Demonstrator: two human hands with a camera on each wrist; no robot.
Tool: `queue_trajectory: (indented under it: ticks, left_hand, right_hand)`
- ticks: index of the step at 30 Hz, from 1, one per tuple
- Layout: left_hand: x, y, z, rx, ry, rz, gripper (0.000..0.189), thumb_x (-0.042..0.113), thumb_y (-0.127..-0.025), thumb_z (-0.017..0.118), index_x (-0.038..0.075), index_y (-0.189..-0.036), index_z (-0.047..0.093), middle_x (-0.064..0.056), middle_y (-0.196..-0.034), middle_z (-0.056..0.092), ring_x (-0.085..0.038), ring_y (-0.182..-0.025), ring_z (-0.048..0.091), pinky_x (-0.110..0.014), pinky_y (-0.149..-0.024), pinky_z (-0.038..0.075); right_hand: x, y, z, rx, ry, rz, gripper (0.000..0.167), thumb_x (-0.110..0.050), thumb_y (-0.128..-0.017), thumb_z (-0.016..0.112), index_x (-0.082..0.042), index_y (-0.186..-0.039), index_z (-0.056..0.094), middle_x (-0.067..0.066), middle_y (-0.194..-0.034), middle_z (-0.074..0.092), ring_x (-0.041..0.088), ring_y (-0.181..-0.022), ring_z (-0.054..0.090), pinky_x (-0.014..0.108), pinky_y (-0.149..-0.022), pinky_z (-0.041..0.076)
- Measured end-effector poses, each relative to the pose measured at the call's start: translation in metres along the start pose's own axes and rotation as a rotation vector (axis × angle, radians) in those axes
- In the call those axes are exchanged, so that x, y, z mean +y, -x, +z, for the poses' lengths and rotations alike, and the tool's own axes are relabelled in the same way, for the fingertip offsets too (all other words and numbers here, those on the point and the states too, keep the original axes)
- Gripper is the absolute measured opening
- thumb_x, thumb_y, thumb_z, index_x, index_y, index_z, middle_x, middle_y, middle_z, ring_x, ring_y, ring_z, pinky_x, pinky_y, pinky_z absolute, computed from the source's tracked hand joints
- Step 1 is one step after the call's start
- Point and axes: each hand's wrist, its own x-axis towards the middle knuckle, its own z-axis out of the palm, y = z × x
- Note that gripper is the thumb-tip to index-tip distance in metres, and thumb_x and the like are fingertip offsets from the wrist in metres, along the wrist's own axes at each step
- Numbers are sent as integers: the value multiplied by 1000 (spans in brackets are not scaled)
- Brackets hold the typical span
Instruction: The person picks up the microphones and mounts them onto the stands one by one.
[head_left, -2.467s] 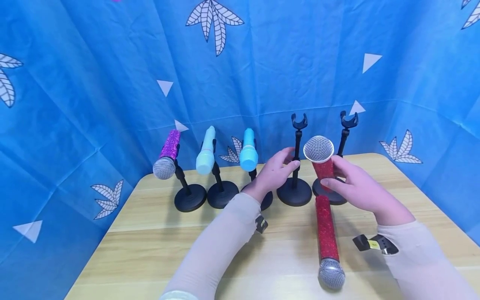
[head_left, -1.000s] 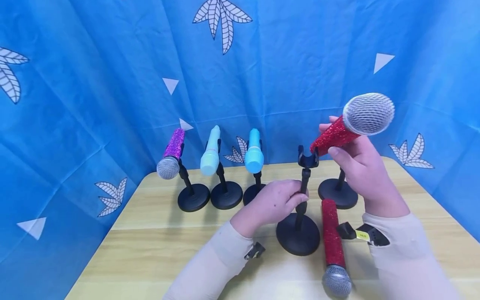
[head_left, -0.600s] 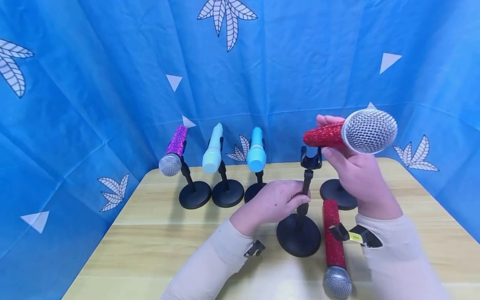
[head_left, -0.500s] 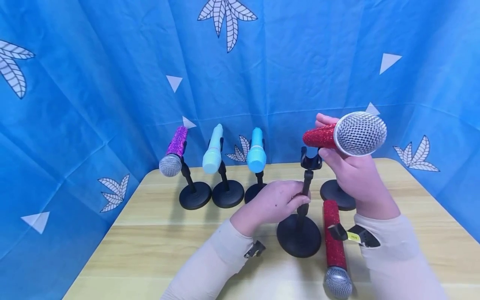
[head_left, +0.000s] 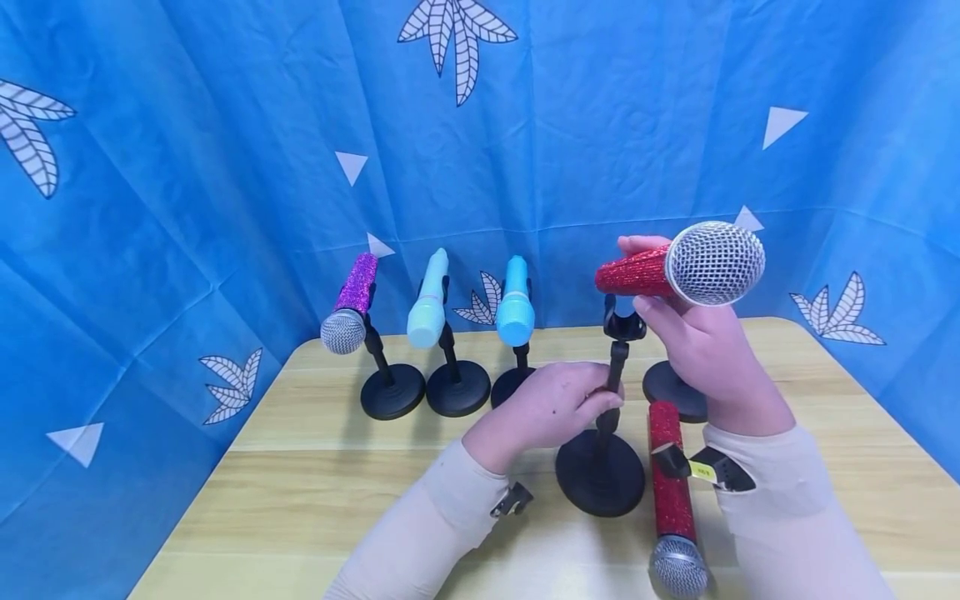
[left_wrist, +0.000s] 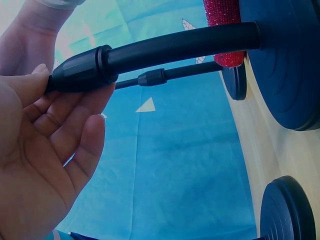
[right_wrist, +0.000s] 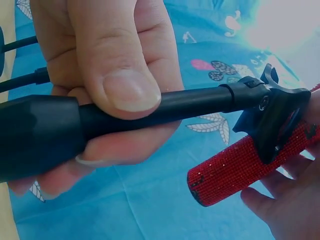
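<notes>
My left hand point(head_left: 551, 406) grips the pole of a black microphone stand point(head_left: 600, 472), its thumb and fingers around the upper tube in the right wrist view. My right hand point(head_left: 701, 350) holds a red glittery microphone point(head_left: 637, 272) by its handle, silver mesh head pointing right and toward me. The handle lies just above and behind the stand's U-shaped clip point(head_left: 624, 323). In the right wrist view the red handle point(right_wrist: 225, 172) crosses close by the clip point(right_wrist: 275, 115); whether it is seated cannot be told. A second red microphone point(head_left: 670, 492) lies on the table beside the stand's base.
Along the back left stand a purple microphone point(head_left: 356, 283), a mint one point(head_left: 429, 304) and a blue one point(head_left: 516, 304), each on a black stand. Another stand's base point(head_left: 671, 392) shows behind my right hand. Blue patterned cloth point(head_left: 600, 108) hangs around the wooden table point(head_left: 300, 500).
My left hand has taken hold of the stand and brought it nearer. The right hand has raised the red microphone, laid it nearly level, and shifted it left over the clip.
</notes>
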Motion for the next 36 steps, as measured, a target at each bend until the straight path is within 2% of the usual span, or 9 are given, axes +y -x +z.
queue_trajectory:
  ticks: [5, 8, 12, 15, 19, 23, 28, 32, 36]
  left_hand:
    - [1, 0, 0, -6, -20, -5, 14, 30, -102, 62, 16, -104, 65, 11, -77, 58, -4, -70, 54, -15, -64, 44]
    - [2, 0, 1, -8, -38, -2, 15, 31, -103, 61, 16, -102, 64, 11, -76, 56, -5, -70, 53, -16, -63, 44]
    - [1, 0, 2, -5, -40, 10, 16, 31, -103, 59, 16, -102, 63, 10, -76, 56, -5, -70, 53, -16, -62, 43]
    - [1, 1, 2, 0, -23, 18, 15, 30, -104, 59, 15, -102, 61, 10, -77, 56, -4, -70, 53, -15, -62, 43]
    - [1, 1, 2, 15, -10, 37, 15, 28, -104, 59, 14, -104, 63, 10, -79, 58, -5, -71, 54, -15, -63, 43]
    - [0, 1, 2, 17, -5, 34, 17, 27, -104, 58, 14, -109, 68, 10, -87, 63, -4, -76, 56, -15, -69, 44]
    - [0, 1, 2, 18, -20, 28, 19, 28, -104, 59, 14, -112, 69, 11, -90, 64, -4, -77, 56, -14, -70, 44]
    - [-1, 2, 4, 57, -66, 54, 15, 28, -103, 60, 14, -106, 67, 11, -80, 59, -4, -70, 53, -15, -63, 42]
    - [-2, 4, 6, 114, -105, 84, 15, 28, -102, 63, 14, -95, 62, 9, -71, 52, -4, -64, 50, -16, -58, 38]
  right_hand:
    - [-4, -3, 1, -58, 64, 52, 49, 12, -94, 50, 3, -142, 49, 16, -145, 51, 30, -135, 42, 29, -102, 40]
    - [-4, -4, 0, -106, 59, 32, 51, 15, -90, 52, 6, -140, 48, 15, -144, 52, 32, -136, 40, 32, -104, 37]
    - [1, -5, -1, -152, 144, -50, 71, 15, -75, 71, 5, -141, 45, 12, -144, 51, 30, -135, 42, 30, -105, 38]
    - [3, -4, 0, -159, 235, -42, 89, 9, -66, 87, 0, -143, 43, 7, -143, 49, 27, -134, 42, 28, -102, 42]
    - [3, -1, 6, -134, 337, 86, 91, -1, -69, 91, -3, -145, 41, 8, -142, 48, 27, -130, 44, 45, -103, 45]
    - [5, 4, 14, -69, 467, 176, 83, -15, -76, 89, 1, -141, 40, 17, -129, 51, 32, -118, 49, 59, -93, 45]
    - [7, 7, 20, 3, 540, 176, 70, -18, -78, 87, 4, -130, 45, 16, -109, 55, 32, -101, 54, 51, -83, 46]
    - [4, 8, 22, 30, 529, 209, 76, -18, -77, 88, 1, -137, 44, 16, -121, 56, 31, -107, 55, 54, -87, 49]
    - [0, 9, 27, 59, 522, 273, 83, -19, -78, 88, -3, -142, 38, 14, -122, 56, 29, -107, 57, 55, -88, 51]
